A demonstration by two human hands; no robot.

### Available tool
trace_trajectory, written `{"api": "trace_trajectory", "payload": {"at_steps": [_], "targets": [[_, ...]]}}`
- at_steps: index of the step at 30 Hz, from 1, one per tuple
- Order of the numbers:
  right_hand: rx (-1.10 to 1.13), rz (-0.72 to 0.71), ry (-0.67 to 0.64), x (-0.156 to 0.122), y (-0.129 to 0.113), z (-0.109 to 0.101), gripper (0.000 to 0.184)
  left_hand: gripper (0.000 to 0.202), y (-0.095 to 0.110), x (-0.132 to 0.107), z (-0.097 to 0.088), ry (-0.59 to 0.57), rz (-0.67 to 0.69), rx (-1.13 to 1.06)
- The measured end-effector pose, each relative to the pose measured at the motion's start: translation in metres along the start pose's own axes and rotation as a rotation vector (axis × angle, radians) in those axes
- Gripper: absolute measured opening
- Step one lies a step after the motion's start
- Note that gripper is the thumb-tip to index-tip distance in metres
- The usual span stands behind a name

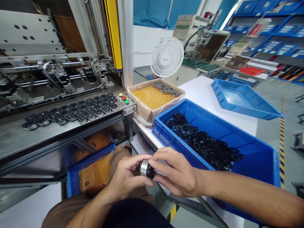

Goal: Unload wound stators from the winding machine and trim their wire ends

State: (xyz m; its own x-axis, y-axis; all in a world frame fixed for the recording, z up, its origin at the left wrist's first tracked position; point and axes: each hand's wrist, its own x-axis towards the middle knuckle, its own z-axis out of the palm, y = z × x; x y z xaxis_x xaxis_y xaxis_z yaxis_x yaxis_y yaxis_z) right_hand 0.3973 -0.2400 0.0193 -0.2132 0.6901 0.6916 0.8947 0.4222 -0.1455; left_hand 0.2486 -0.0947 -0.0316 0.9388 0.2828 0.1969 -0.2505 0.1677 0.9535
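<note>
Both my hands meet low in the middle of the view, over my lap. My left hand (127,177) and my right hand (175,172) pinch between their fingertips a small round part (146,169), with a silver metal ring on the left and a black piece on the right. Just beyond my right hand stands a blue bin (256,148) with a heap of black ring parts (204,142). On the steel machine shelf (23,139) to the left lie rows of assembled round parts (76,111).
A cardboard box (142,110) with yellow lining holds several metal rings (166,88) at its far end. A three-button panel (123,98), a white fan (167,57), an empty blue tray (247,101) and shelving lie around. A blue bin (73,180) sits under the shelf.
</note>
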Motion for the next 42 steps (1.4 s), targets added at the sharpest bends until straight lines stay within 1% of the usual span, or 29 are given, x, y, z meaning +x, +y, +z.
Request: {"api": "trace_trajectory", "payload": {"at_steps": [2, 4, 6, 7, 9, 10, 11, 12, 14, 16, 18, 21, 23, 24, 26, 28, 30, 32, 35, 39, 42], "targets": [[-0.018, -0.016, 0.017, 0.0, 0.0, 0.0, 0.03, 0.055, -0.002, -0.005, 0.0, -0.037, 0.016, 0.113], [-0.039, -0.03, 0.03, 0.0, 0.0, 0.001, 0.028, 0.058, -0.002, -0.009, 0.001, -0.085, 0.003, 0.189], [-0.025, 0.013, 0.037, 0.0, 0.001, 0.001, 0.031, 0.057, -0.001, -0.012, 0.003, -0.13, -0.01, 0.206], [0.009, 0.066, 0.044, -0.001, 0.002, 0.001, 0.037, 0.056, 0.0, -0.013, 0.004, -0.149, -0.008, 0.202], [0.122, 0.188, 0.045, -0.001, 0.006, 0.002, 0.055, 0.053, 0.003, -0.014, 0.006, -0.182, 0.023, 0.191], [0.19, 0.231, 0.037, -0.001, 0.007, 0.002, 0.062, 0.053, 0.004, -0.015, 0.006, -0.203, 0.049, 0.193], [0.257, 0.252, 0.022, -0.001, 0.009, 0.003, 0.065, 0.054, 0.005, -0.016, 0.006, -0.226, 0.081, 0.204], [0.319, 0.246, 0.0, -0.001, 0.01, 0.003, 0.065, 0.055, 0.005, -0.017, 0.006, -0.25, 0.115, 0.227], [0.414, 0.202, -0.036, 0.0, 0.011, 0.005, 0.057, 0.06, 0.004, -0.019, 0.007, -0.281, 0.186, 0.281], [0.462, 0.183, -0.051, 0.001, 0.01, 0.007, 0.049, 0.062, 0.002, -0.019, 0.008, -0.272, 0.245, 0.309], [0.463, 0.201, -0.053, 0.001, 0.008, 0.008, 0.042, 0.06, -0.001, -0.018, 0.01, -0.237, 0.276, 0.311], [0.432, 0.24, -0.072, -0.001, 0.006, 0.009, 0.032, 0.054, -0.003, -0.016, 0.014, -0.19, 0.285, 0.329], [0.4, 0.231, -0.088, -0.002, 0.005, 0.008, 0.028, 0.053, -0.005, -0.016, 0.015, -0.167, 0.288, 0.357], [0.384, 0.217, -0.089, -0.002, 0.005, 0.008, 0.029, 0.052, -0.006, -0.016, 0.015, -0.161, 0.291, 0.363], [0.364, 0.198, -0.076, -0.003, 0.006, 0.007, 0.037, 0.049, -0.007, -0.016, 0.015, -0.16, 0.302, 0.341], [0.376, 0.233, -0.063, -0.003, 0.007, 0.006, 0.047, 0.047, -0.008, -0.017, 0.015, -0.177, 0.316, 0.31], [0.412, 0.289, -0.072, -0.003, 0.007, 0.006, 0.052, 0.048, -0.008, -0.017, 0.015, -0.196, 0.337, 0.327], [0.443, 0.323, -0.085, -0.002, 0.007, 0.007, 0.049, 0.049, -0.007, -0.016, 0.016, -0.199, 0.367, 0.383], [0.449, 0.335, -0.081, -0.003, 0.005, 0.01, 0.048, 0.052, -0.006, -0.015, 0.016, -0.189, 0.408, 0.438], [0.418, 0.335, -0.052, -0.005, 0.004, 0.012, 0.043, 0.053, -0.008, -0.014, 0.015, -0.166, 0.4, 0.472], [0.368, 0.31, 0.004, -0.005, 0.005, 0.009, 0.042, 0.056, -0.01, -0.014, 0.013, -0.154, 0.376, 0.492]]}}
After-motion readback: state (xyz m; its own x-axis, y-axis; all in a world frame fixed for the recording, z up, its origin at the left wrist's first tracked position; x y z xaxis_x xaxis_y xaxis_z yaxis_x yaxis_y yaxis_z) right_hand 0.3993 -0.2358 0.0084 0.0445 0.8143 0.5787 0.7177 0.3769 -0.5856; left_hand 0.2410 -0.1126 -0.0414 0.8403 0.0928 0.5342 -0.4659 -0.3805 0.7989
